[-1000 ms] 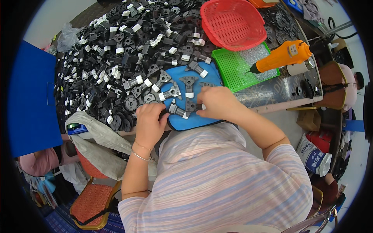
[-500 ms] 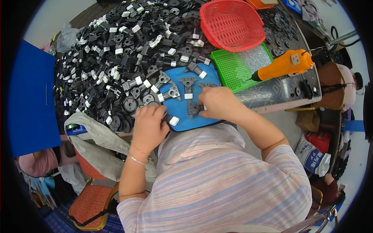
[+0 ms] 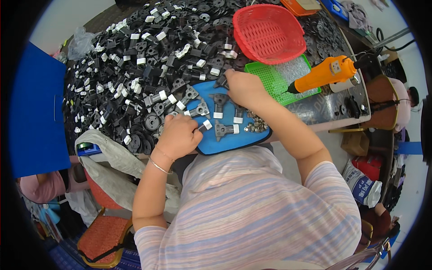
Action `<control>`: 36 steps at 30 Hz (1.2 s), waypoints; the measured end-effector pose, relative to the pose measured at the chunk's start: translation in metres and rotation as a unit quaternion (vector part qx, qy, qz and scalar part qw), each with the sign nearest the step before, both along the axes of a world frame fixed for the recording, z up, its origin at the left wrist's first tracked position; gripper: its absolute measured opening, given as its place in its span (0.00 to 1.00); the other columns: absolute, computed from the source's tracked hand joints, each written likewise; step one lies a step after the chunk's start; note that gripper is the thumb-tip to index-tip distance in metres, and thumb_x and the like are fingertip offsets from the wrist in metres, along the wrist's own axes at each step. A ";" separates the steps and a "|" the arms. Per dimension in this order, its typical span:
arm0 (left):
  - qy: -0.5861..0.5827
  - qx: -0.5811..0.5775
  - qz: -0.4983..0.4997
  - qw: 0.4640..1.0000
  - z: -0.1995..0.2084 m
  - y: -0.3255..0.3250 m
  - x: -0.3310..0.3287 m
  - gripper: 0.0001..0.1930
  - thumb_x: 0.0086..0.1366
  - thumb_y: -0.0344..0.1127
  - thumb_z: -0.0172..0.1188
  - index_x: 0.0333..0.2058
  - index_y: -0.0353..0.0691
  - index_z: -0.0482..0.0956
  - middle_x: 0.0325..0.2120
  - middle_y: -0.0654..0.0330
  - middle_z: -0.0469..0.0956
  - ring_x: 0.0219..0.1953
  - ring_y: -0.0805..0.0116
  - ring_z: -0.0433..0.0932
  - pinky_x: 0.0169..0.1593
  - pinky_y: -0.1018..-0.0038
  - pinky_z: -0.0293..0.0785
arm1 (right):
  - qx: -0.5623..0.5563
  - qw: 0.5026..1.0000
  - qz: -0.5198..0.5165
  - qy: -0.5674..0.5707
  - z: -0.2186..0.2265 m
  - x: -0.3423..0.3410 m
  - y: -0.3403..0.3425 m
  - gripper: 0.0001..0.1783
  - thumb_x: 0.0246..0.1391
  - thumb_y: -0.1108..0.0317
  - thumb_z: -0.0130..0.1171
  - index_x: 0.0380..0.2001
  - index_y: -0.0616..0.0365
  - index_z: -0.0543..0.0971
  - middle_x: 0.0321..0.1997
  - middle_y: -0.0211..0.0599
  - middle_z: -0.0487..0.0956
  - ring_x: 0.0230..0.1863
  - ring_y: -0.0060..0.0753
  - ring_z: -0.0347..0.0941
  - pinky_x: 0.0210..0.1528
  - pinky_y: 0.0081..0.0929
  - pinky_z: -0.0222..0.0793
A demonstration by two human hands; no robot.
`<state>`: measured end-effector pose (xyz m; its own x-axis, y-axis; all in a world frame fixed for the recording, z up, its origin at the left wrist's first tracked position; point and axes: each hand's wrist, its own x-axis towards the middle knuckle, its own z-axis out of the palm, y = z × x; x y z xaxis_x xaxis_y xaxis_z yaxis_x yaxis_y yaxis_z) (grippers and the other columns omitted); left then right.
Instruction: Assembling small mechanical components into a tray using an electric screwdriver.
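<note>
My left hand (image 3: pixel 181 136) is closed at the left side of a blue mat (image 3: pixel 210 145), on a black plastic part with a white end (image 3: pixel 205 126); most of that part is hidden by the fingers. At the far edge of the mat, my right hand (image 3: pixel 246 90) pinches another black part (image 3: pixel 220 82). Between the hands lie similar parts with white ends: one near the middle (image 3: pixel 219 102), one to the left (image 3: pixel 199 109) and one nearest me (image 3: pixel 225 130). A further part (image 3: pixel 238 113) sits below my right wrist, beside a small pile of metal screws (image 3: pixel 257 125).
A big heap of black and white parts (image 3: pixel 130 67) covers the table's left and far side. To the right are a red basket (image 3: pixel 269 36), a green perforated tray (image 3: pixel 265 74) and a hanging orange electric screwdriver (image 3: pixel 326 74). A grey cloth (image 3: pixel 105 166) hangs at the left edge.
My right hand has moved away from me to the mat's far edge, uncovering the near part and the screws. The near part now lies turned sideways. My left hand has shifted slightly right.
</note>
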<state>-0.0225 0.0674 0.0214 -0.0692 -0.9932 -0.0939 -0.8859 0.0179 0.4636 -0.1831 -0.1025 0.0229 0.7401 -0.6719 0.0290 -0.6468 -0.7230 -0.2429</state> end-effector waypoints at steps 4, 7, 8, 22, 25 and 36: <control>-0.083 -0.066 -0.003 0.994 -0.004 -0.002 -0.007 0.09 0.50 0.38 0.51 0.20 0.40 0.77 0.23 0.57 0.72 0.33 0.59 0.71 0.42 0.63 0.59 | 0.039 0.999 -0.028 0.019 -0.002 -0.002 -0.001 0.17 0.41 0.71 0.56 0.38 0.62 0.70 0.31 0.49 0.78 0.35 0.51 0.75 0.35 0.43 0.70; -0.096 -0.096 0.001 0.991 -0.003 0.003 -0.009 0.07 0.50 0.36 0.53 0.24 0.41 0.78 0.26 0.58 0.72 0.37 0.60 0.70 0.44 0.63 0.59 | 0.074 0.995 -0.062 0.003 0.015 -0.004 -0.001 0.21 0.43 0.69 0.58 0.43 0.60 0.70 0.34 0.49 0.78 0.38 0.52 0.75 0.38 0.42 0.70; -0.095 -0.095 0.002 0.991 -0.005 0.005 -0.009 0.07 0.50 0.36 0.53 0.24 0.41 0.78 0.26 0.58 0.72 0.37 0.60 0.70 0.44 0.63 0.59 | 0.101 0.991 -0.087 -0.003 0.021 -0.004 -0.001 0.20 0.43 0.69 0.57 0.43 0.61 0.71 0.35 0.49 0.78 0.38 0.51 0.74 0.39 0.40 0.70; -0.065 -0.169 0.052 0.982 0.004 0.020 -0.013 0.12 0.51 0.30 0.56 0.37 0.41 0.78 0.37 0.59 0.71 0.44 0.61 0.68 0.51 0.62 0.58 | 0.160 0.987 0.031 0.002 -0.021 0.004 -0.027 0.14 0.49 0.69 0.54 0.40 0.61 0.77 0.38 0.47 0.78 0.41 0.47 0.74 0.45 0.38 0.68; -0.049 -0.186 0.068 0.979 -0.001 0.020 -0.012 0.12 0.51 0.31 0.57 0.37 0.41 0.77 0.38 0.59 0.72 0.45 0.61 0.68 0.51 0.63 0.58 | 0.170 0.985 0.038 0.011 -0.013 0.009 -0.028 0.14 0.49 0.70 0.53 0.39 0.60 0.78 0.37 0.47 0.78 0.41 0.47 0.74 0.44 0.38 0.68; -0.014 -0.195 0.062 0.979 -0.009 0.015 -0.016 0.13 0.49 0.30 0.60 0.37 0.41 0.77 0.42 0.57 0.72 0.46 0.57 0.68 0.52 0.63 0.58 | 0.081 0.989 -0.024 -0.123 0.001 0.008 -0.003 0.09 0.47 0.70 0.55 0.34 0.57 0.76 0.35 0.43 0.75 0.38 0.45 0.73 0.40 0.37 0.69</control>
